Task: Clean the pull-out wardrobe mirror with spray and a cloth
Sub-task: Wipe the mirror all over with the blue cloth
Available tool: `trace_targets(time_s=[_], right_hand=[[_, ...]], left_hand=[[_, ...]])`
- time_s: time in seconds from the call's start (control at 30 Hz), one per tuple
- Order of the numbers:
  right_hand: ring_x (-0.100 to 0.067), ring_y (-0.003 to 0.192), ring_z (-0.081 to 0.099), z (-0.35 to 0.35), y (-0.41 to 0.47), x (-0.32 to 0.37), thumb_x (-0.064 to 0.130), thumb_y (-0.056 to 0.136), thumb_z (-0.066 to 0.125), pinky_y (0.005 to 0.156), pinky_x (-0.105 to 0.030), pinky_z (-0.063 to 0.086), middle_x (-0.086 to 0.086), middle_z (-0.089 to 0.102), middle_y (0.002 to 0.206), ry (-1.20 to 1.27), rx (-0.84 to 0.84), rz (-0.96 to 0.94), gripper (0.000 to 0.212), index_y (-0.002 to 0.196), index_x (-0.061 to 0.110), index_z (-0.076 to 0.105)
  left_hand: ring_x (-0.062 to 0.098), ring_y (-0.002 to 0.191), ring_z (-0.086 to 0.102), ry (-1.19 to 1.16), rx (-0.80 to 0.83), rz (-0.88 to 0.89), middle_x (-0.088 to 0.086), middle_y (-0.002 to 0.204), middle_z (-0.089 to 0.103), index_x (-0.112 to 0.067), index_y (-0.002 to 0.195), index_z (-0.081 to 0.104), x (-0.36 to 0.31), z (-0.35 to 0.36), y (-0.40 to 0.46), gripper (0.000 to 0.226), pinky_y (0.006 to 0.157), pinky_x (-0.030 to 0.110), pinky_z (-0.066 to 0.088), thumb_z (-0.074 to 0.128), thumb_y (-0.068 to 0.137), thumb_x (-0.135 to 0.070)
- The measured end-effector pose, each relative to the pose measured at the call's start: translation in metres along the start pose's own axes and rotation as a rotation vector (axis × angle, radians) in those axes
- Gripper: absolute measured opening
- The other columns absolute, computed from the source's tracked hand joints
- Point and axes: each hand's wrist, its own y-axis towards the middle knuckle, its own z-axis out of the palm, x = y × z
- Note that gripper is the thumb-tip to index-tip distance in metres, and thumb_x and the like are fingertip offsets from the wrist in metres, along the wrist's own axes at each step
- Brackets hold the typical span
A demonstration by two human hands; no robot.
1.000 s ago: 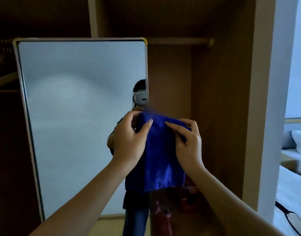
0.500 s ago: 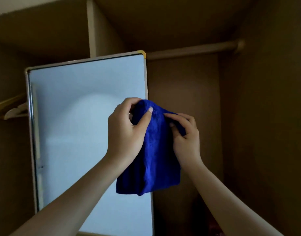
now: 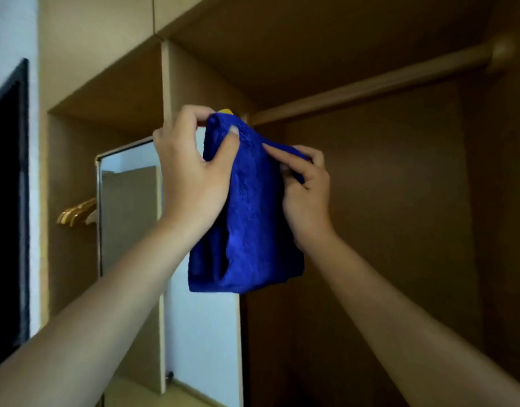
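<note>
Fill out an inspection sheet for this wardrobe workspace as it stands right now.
Surface: mirror stands upright in its frame, pulled out of the wardrobe; its upper part is hidden behind the cloth and hands.
Job's things: blue cloth folded, held up near the mirror's top corner; no spray bottle seen.
Clutter: wooden hangers left of the mirror.
Grips: left hand pinches the cloth's top edge; right hand grips its right side.
Cables: nothing seen.
Surroundings: clothes rail bare above the right compartment; dark panel on the far-left wall.
</note>
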Motion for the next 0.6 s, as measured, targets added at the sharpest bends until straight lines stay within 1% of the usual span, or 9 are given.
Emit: trace_targets(time_s=[0.07, 0.13, 0.2, 0.3, 0.37, 0.4, 0.47, 0.57, 0.6], right_hand=[[0.017, 0.097, 0.046, 0.006, 0.014, 0.001, -0.010, 0.094, 0.041, 0.092, 0.000, 0.035, 0.004, 0.042, 0.120, 0.040, 0.023, 0.005, 0.052, 0.098, 0.033, 0.069], [0.007, 0.102, 0.047, 0.011, 0.024, 0.002, -0.012, 0.093, 0.040, 0.095, -0.004, 0.037, 0.003, 0.042, 0.119, 0.070, 0.040, 0.008, 0.054, 0.097, 0.034, 0.069], [-0.004, 0.108, 0.048, 0.016, 0.030, 0.001, -0.011, 0.093, 0.041, 0.102, -0.012, 0.039, 0.001, 0.043, 0.121, 0.113, 0.053, 0.042, 0.052, 0.096, 0.032, 0.069], [-0.010, 0.115, 0.049, 0.022, 0.029, 0.000, 0.002, 0.093, 0.053, 0.106, -0.026, 0.040, 0.005, 0.045, 0.119, 0.190, 0.071, 0.117, 0.036, 0.091, 0.033, 0.071], [-0.009, 0.115, 0.050, 0.025, 0.025, 0.001, 0.017, 0.091, 0.063, 0.104, -0.028, 0.041, 0.008, 0.046, 0.115, 0.263, 0.088, 0.143, 0.017, 0.086, 0.032, 0.072], [-0.007, 0.114, 0.050, 0.026, 0.022, 0.002, 0.025, 0.090, 0.066, 0.102, -0.025, 0.041, 0.008, 0.046, 0.115, 0.275, 0.093, 0.145, 0.008, 0.086, 0.031, 0.072], [0.000, 0.110, 0.050, 0.026, 0.017, 0.002, 0.036, 0.086, 0.069, 0.096, -0.015, 0.041, 0.008, 0.047, 0.117, 0.264, 0.107, 0.135, 0.010, 0.093, 0.029, 0.070], [0.004, 0.108, 0.049, 0.027, 0.008, -0.001, 0.040, 0.085, 0.070, 0.089, -0.008, 0.040, 0.010, 0.047, 0.117, 0.235, 0.115, 0.120, 0.016, 0.099, 0.032, 0.067], [0.004, 0.108, 0.049, 0.026, 0.005, -0.002, 0.040, 0.085, 0.069, 0.087, -0.006, 0.039, 0.010, 0.046, 0.117, 0.227, 0.119, 0.114, 0.015, 0.099, 0.034, 0.067]], left_hand=[[0.005, 0.096, 0.053, 0.015, 0.025, -0.001, -0.015, 0.092, 0.051, -0.022, 0.101, 0.047, -0.004, 0.002, 0.016, 0.014, 0.084, 0.017, 0.041, 0.058, 0.093, -0.026], [-0.005, 0.076, 0.051, 0.013, 0.092, -0.026, -0.013, 0.084, 0.048, -0.020, 0.103, 0.043, -0.007, 0.003, 0.028, 0.014, 0.070, 0.009, 0.037, 0.054, 0.096, -0.024], [-0.005, 0.067, 0.049, 0.023, 0.156, -0.067, -0.011, 0.079, 0.046, -0.021, 0.105, 0.039, -0.008, 0.005, 0.035, 0.013, 0.065, 0.010, 0.037, 0.050, 0.098, -0.025], [-0.001, 0.068, 0.049, 0.033, 0.185, -0.081, -0.008, 0.080, 0.048, -0.021, 0.106, 0.039, -0.008, 0.005, 0.034, 0.012, 0.066, 0.014, 0.039, 0.048, 0.099, -0.024], [-0.004, 0.080, 0.056, 0.022, 0.175, -0.054, -0.007, 0.092, 0.054, -0.017, 0.111, 0.042, -0.009, 0.005, 0.029, 0.013, 0.074, 0.013, 0.044, 0.047, 0.099, -0.018], [-0.005, 0.095, 0.058, 0.018, 0.179, -0.027, -0.007, 0.105, 0.056, -0.014, 0.117, 0.044, -0.009, 0.005, 0.026, 0.018, 0.083, 0.014, 0.046, 0.047, 0.099, -0.015], [-0.002, 0.122, 0.052, 0.020, 0.203, 0.023, -0.008, 0.129, 0.052, -0.012, 0.132, 0.044, -0.011, 0.006, 0.019, 0.033, 0.100, 0.018, 0.043, 0.044, 0.099, -0.009], [-0.010, 0.122, 0.046, 0.054, 0.212, 0.018, -0.007, 0.136, 0.051, -0.015, 0.138, 0.045, -0.010, 0.006, 0.010, 0.038, 0.100, 0.011, 0.038, 0.041, 0.101, -0.009], [-0.009, 0.125, 0.045, 0.063, 0.212, 0.008, -0.005, 0.140, 0.050, -0.017, 0.137, 0.047, -0.008, 0.006, 0.006, 0.038, 0.104, 0.014, 0.036, 0.041, 0.101, -0.010]])
